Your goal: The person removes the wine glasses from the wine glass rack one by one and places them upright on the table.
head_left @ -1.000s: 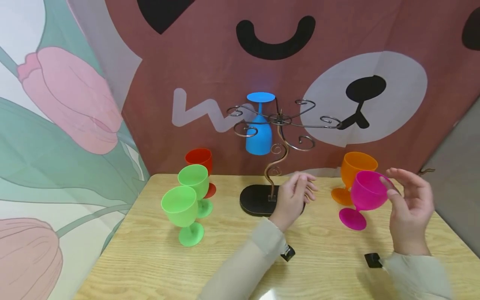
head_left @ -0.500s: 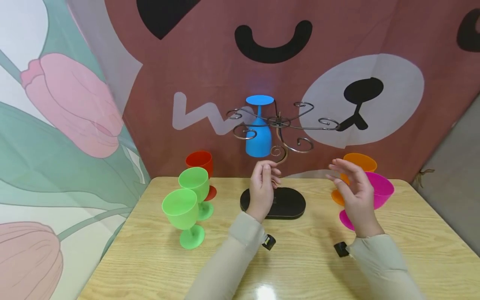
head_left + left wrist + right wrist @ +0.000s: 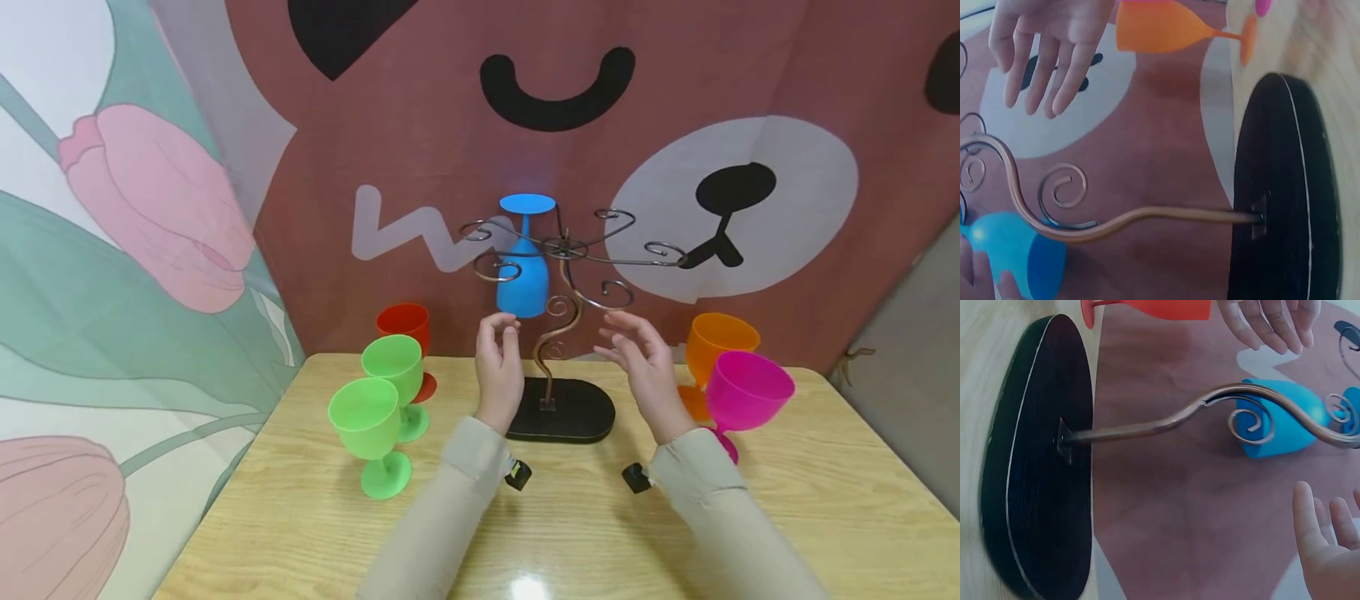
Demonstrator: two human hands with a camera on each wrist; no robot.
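A blue goblet [image 3: 523, 279] hangs upside down by its foot from a wire goblet rack [image 3: 564, 247] with curled arms. The rack's wavy copper stem [image 3: 1129, 219] rises from a black oval base [image 3: 573, 410]. My left hand [image 3: 499, 372] is raised just below the blue goblet's rim, fingers loosely bent and holding nothing. On the other side of the stem my right hand [image 3: 647, 371] is held up, fingers apart and bare, under a front curl of the rack. In the right wrist view the blue goblet [image 3: 1279, 419] shows behind the stem.
On the left stand two green goblets [image 3: 363, 417] and a red goblet [image 3: 405, 327] in a row, upright. An orange goblet [image 3: 722, 343] and a magenta goblet [image 3: 750, 390] stand upright on the right. A printed cloth [image 3: 420, 150] hangs behind the wooden table [image 3: 300, 533].
My right hand has moved left, away from the magenta goblet to beside the rack stem. My left hand has moved left and up to below the blue goblet. The goblets stay in place.
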